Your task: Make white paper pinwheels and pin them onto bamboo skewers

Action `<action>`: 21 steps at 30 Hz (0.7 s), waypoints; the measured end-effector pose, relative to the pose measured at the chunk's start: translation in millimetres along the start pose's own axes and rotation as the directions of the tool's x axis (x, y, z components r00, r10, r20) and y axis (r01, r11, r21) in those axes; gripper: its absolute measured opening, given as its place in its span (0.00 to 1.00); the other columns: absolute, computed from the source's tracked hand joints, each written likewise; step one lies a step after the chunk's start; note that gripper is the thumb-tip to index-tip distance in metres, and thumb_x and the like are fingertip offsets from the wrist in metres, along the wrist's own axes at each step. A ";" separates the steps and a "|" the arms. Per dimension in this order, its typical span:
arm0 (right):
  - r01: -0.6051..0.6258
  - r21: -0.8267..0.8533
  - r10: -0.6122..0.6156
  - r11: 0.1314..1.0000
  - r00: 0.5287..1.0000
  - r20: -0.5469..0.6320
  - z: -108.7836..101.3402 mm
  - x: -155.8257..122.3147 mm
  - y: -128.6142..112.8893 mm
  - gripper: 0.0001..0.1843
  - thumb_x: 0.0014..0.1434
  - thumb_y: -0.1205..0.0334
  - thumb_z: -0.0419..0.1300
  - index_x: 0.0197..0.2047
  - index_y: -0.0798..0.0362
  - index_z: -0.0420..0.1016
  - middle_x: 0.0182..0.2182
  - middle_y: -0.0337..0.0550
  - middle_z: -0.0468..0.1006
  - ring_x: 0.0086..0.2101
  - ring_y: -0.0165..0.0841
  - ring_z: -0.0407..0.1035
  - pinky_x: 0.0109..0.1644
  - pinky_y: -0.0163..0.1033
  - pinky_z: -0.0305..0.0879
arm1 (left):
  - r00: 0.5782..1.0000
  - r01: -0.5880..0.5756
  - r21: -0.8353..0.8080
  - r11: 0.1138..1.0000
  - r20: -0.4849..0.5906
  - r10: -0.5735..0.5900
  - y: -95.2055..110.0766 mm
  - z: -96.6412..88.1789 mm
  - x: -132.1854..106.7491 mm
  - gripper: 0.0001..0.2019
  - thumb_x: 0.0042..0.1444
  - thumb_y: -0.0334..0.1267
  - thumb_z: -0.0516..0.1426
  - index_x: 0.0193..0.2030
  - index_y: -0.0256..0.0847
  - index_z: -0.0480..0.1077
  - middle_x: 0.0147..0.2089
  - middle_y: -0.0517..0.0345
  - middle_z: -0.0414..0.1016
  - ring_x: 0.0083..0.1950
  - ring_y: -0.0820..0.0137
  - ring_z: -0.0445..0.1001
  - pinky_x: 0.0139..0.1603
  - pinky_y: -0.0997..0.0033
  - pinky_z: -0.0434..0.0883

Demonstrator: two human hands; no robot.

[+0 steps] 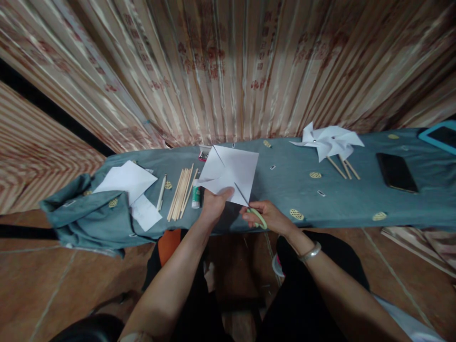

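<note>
A square of white paper point(244, 164) is held up over the cloth-covered table. My left hand point(215, 202) grips its lower edge, with the thumb lying on top. Slits run in from the upper left corner and the left side. My right hand point(265, 216) holds scissors with light green handles point(259, 219), and their blade lies across the paper near its lower right corner. Just left of the paper, a green-and-white glue stick point(195, 195) stands beside several wooden sticks point(181, 192). A small box of pins point(204, 154) sits partly behind the paper.
White paper pinwheels point(333, 140) on sticks lie to the right, near a black phone point(396, 172) and a blue-framed tablet point(441, 135). Leftward are a pen point(161, 192) and white paper sheets point(124, 180). A curtain point(228, 71) hangs behind the table.
</note>
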State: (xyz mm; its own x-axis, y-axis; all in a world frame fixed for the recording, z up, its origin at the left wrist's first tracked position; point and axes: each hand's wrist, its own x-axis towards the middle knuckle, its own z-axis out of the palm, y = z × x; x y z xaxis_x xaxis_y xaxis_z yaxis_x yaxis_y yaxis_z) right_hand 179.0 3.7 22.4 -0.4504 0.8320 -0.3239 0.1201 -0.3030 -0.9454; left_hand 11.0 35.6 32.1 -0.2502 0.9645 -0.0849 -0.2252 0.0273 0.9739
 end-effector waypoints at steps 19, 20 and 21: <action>-0.004 0.017 0.005 1.000 0.998 -0.061 0.3 0.8 0.4 0.28 0.37 0.41 0.73 0.31 0.57 0.79 0.17 0.36 0.73 0.19 0.25 0.64 0.23 0.31 0.59 | 0.999 0.044 -0.021 0.999 0.032 -0.043 -1.3 0.7 -4.0 0.27 0.33 0.34 0.68 0.45 0.38 0.73 0.44 0.50 0.80 0.42 0.61 0.77 0.49 0.60 0.71; -0.004 0.017 0.005 1.000 0.998 -0.062 0.4 0.9 0.2 0.28 0.37 0.40 0.73 0.30 0.57 0.79 0.16 0.36 0.72 0.19 0.25 0.63 0.23 0.31 0.59 | 0.999 0.043 -0.021 0.999 0.031 -0.043 -1.3 0.7 -4.0 0.27 0.33 0.34 0.68 0.45 0.38 0.73 0.44 0.50 0.80 0.42 0.61 0.77 0.49 0.60 0.71; -0.004 0.018 0.005 1.000 0.998 -0.063 0.4 0.9 0.0 0.28 0.36 0.40 0.73 0.30 0.57 0.79 0.16 0.35 0.72 0.19 0.24 0.63 0.23 0.31 0.58 | 0.999 0.044 -0.021 0.999 0.031 -0.043 -1.1 0.8 -4.0 0.27 0.32 0.34 0.68 0.45 0.38 0.73 0.44 0.50 0.80 0.42 0.61 0.77 0.49 0.60 0.71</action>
State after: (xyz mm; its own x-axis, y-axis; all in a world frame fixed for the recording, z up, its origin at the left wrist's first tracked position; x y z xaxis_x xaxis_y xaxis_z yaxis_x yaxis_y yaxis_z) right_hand 178.2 4.3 22.2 -0.3932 0.8582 -0.3299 0.1061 -0.3140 -0.9435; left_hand 12.9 32.0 31.5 -0.2109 0.9701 -0.1200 -0.2556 0.0637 0.9647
